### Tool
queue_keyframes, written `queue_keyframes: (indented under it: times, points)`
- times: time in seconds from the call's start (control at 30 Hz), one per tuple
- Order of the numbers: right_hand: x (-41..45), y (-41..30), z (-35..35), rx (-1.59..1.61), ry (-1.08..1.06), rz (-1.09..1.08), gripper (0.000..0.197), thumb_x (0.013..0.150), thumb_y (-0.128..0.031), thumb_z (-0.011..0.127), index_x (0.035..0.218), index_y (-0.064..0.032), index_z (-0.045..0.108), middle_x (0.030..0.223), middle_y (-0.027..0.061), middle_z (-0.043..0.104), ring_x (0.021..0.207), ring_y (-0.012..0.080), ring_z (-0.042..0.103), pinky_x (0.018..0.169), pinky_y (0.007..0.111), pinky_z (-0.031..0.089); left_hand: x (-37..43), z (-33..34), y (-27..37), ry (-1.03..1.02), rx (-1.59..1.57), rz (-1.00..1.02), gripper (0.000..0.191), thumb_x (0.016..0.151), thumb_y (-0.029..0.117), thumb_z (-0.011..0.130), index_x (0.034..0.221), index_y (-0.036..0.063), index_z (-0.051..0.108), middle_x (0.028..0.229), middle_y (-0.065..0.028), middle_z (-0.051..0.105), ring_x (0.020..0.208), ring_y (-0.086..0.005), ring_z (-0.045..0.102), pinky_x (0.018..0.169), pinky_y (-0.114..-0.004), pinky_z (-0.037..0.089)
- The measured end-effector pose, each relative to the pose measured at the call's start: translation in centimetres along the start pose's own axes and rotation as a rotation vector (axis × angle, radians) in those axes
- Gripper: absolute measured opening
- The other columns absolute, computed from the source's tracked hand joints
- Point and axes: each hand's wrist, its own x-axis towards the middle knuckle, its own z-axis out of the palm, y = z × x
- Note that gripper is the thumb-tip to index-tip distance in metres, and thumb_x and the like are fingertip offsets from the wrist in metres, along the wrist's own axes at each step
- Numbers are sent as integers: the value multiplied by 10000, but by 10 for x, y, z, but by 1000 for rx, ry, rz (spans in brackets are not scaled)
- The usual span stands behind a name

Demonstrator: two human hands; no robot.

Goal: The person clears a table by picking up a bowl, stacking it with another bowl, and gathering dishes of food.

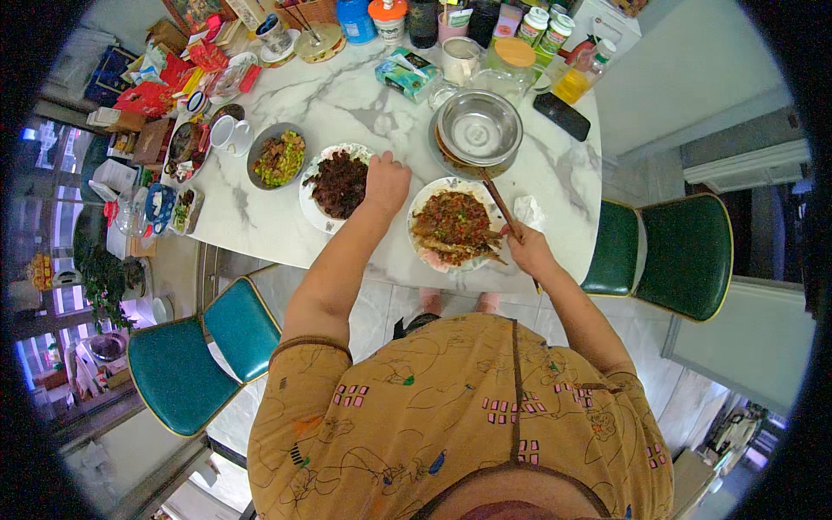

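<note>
My left hand [388,185] is over the right rim of a white plate [311,209] heaped with dark brown shredded food [338,185]. Its fingers are curled, and their tips are hidden, so whether they grip the rim is unclear. In my right hand [530,252] is a pair of brown wooden chopsticks [499,200], pointing up and away. That hand is at the right edge of a floral plate [419,250] with a whole fish [455,224] under chopped red and green topping. A crumpled white tissue [530,211] lies just beyond my right hand.
Behind the fish are a stacked steel bowl [480,127], a glass jar [504,75] and a black phone [562,116]. A grey bowl of green vegetables and meat [278,159] stands left. Bottles [543,29] line the back. Green chairs [682,253] [182,377] flank the marble-patterned table [364,117].
</note>
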Motion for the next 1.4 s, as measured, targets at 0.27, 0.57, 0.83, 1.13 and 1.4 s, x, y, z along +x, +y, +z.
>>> queue_keyframes:
  times: [0.27, 0.57, 0.83, 1.13, 1.4]
  points:
    - [12, 18, 16, -95, -18, -35, 214, 854, -205, 488, 965, -56, 595, 697, 146, 590, 625, 264, 575, 603, 359, 449, -47, 2, 18, 51, -52, 63, 102, 714, 142, 544, 702, 92, 633, 723, -74, 621, 860, -242, 520, 695, -377, 369]
    - [23, 33, 31, -244, -48, -126, 211, 844, -186, 484, 969, -53, 590, 766, 186, 609, 765, 292, 610, 669, 375, 463, -125, 15, 35, 104, -299, -90, 83, 651, 101, 559, 717, 57, 585, 756, -77, 568, 828, -262, 525, 670, -368, 475]
    - [30, 7, 37, 150, -231, 24, 369, 844, -271, 500, 1130, -41, 540, 785, 180, 646, 582, 282, 639, 663, 368, 504, -177, 7, 37, -2, -370, -190, 153, 681, 70, 555, 825, 63, 608, 895, -80, 598, 887, -273, 519, 715, -358, 494]
    - [39, -32, 31, 57, -329, 103, 230, 871, -212, 445, 970, -43, 566, 672, 65, 554, 439, 144, 501, 453, 292, 453, -191, 18, 50, 186, -488, -187, 146, 712, 47, 558, 848, 50, 610, 880, -102, 607, 843, -296, 529, 726, -383, 473]
    - [1, 2, -25, -57, -416, 1, 219, 878, -219, 447, 984, -66, 564, 649, 75, 574, 457, 169, 525, 480, 319, 460, -192, 2, 85, 169, -520, -272, 115, 719, 41, 568, 814, 60, 630, 831, -99, 615, 814, -291, 542, 725, -384, 468]
